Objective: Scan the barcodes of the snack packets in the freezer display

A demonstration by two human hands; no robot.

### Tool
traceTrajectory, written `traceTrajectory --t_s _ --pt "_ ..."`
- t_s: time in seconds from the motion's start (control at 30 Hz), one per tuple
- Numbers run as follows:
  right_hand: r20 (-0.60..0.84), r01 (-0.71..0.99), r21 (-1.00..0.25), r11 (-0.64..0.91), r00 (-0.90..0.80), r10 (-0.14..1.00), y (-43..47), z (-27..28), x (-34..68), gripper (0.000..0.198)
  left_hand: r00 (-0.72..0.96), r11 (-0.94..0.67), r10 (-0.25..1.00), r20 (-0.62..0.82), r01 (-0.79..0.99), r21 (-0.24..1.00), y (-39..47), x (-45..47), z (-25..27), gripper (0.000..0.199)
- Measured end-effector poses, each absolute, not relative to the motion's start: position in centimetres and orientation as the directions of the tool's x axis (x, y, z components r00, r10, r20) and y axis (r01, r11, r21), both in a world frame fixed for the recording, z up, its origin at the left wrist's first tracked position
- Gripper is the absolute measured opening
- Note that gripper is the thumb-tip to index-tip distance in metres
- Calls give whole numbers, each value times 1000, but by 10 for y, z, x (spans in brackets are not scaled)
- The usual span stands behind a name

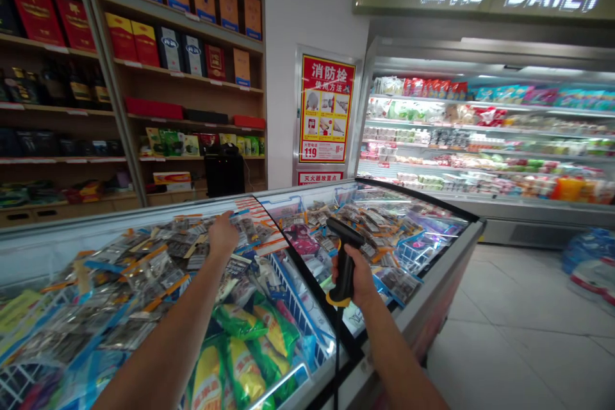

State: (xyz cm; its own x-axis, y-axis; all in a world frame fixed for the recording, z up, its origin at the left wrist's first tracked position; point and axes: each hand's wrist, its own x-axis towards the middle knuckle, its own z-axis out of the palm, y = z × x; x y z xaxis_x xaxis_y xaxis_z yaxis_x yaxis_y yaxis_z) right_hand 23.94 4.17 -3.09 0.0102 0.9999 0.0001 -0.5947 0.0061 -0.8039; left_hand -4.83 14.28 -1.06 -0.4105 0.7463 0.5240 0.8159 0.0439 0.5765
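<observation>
A black barcode scanner (344,262) with yellow trim is gripped upright in my right hand (358,275). Its head points to the left above the glass lid (307,269), and a black cable hangs from its base. My left hand (223,234) reaches over the left part of the chest freezer to the far side, among clear packets (163,266) with orange and blue edges. Its fingers face away from me, so whether they hold a packet does not show. White and orange price labels (269,243) lie just right of that hand.
Green and yellow bags (245,359) fill the freezer's near part, beside a white wire divider (298,301). Shelves of boxes (175,51) stand at the back left. A lit refrigerated display (432,128) runs along the right, with wrapped blue bottles (593,253) on the floor.
</observation>
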Motion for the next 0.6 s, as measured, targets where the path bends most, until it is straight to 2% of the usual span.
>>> traceTrajectory --t_s 0.1,0.17,0.23,0.33,0.4,0.6 --pt "-7 -600 -800 7 21 1000 40 -29 243 31 -386 65 721 575 864 499 145 -53 -2 44" --pt "-4 -611 -791 17 32 999 40 -29 245 31 -353 24 698 623 881 472 149 -39 0 42" --pt "3 -613 -790 26 39 999 39 -30 246 32 -278 -34 736 618 896 443 156 -13 0 42" --pt "0 -585 -810 36 60 998 39 -32 244 31 -83 -122 860 504 925 360 170 36 -8 42" --pt "0 -565 -824 44 77 997 39 -34 242 32 2 -165 892 452 932 323 181 64 -15 45" --pt "11 -593 -802 69 102 995 39 -36 239 33 82 -166 954 289 946 279 203 92 -37 40"
